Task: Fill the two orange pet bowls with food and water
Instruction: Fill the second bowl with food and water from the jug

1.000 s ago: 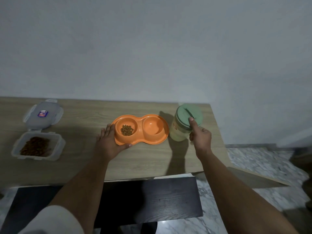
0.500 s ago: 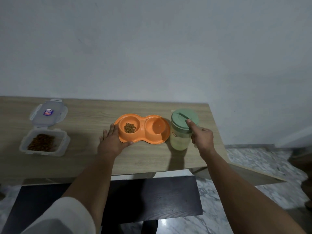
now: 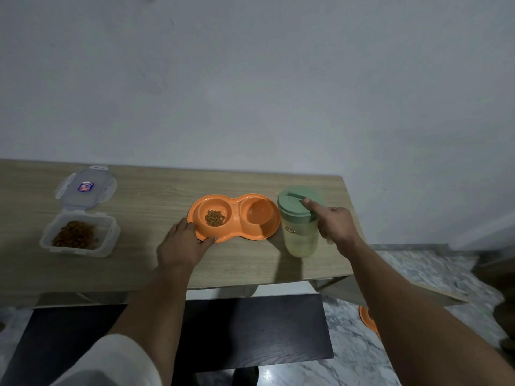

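An orange double pet bowl (image 3: pixel 237 235) lies on the wooden table (image 3: pixel 156 196). Brown kibble (image 3: pixel 215 217) fills the bottom of its left cup; whether the right cup (image 3: pixel 257 211) holds water I cannot tell. My left hand (image 3: pixel 182 245) grips the dish's near-left rim, thumb under the edge. Just right of the dish stands a translucent jug with a green lid (image 3: pixel 299 222), upright on the table. My right hand (image 3: pixel 335 222) is wrapped around its handle, thumb pressed on the lid.
At the table's left sits an open clear container of kibble (image 3: pixel 79 235), its lid (image 3: pixel 86 188) lying behind it. A dark bench (image 3: pixel 250 330) stands below the table's front edge. Something orange (image 3: pixel 367 320) lies on the marble floor. The table's right edge is close to the jug.
The jug went from tilted toward the right cup to upright and now stands on the table. My left hand stayed on the dish's rim. The camera shifted slightly.
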Motion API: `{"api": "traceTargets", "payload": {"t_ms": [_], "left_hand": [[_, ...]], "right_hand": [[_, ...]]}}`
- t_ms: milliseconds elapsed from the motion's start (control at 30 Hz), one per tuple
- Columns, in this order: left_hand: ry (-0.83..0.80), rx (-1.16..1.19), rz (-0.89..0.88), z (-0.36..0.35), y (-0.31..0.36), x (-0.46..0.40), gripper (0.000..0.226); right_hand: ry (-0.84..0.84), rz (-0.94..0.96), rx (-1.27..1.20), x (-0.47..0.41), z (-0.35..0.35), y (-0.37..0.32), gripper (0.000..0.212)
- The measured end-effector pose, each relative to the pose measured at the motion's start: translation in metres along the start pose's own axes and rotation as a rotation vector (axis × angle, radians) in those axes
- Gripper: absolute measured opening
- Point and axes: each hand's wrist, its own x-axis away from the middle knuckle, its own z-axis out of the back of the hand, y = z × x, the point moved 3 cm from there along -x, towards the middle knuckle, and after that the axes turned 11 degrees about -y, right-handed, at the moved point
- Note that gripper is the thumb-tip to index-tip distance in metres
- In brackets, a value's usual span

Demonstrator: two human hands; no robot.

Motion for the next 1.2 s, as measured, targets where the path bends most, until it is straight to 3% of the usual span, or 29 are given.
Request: {"api": "traceTargets", "payload": {"t_ms": [67, 200, 467, 1200], "left_hand": [[0.032, 0.024, 0.035, 0.001, 0.0, 0.004, 0.087], [-0.087, 0.031, -0.014, -0.005, -0.004, -0.005, 0.102], [-0.183, 0.025, -0.042, -0.001, 0.0, -0.015, 0.09], [-0.232, 0.061, -0.018, 0.003, 0.005, -0.016, 0.091]], "right_hand": [[-0.004, -0.004, 0.013, 0.0, -0.002, -0.002, 0.055], [-0.03, 0.003, 0.043, -0.003, -0.008, -0.005, 0.055], [-0.06, -0.004, 0.128, -0.013, -0.012, -0.009, 0.059], [-0.109, -0.076, 0.265, -0.023, -0.014, -0.021, 0.063]]}}
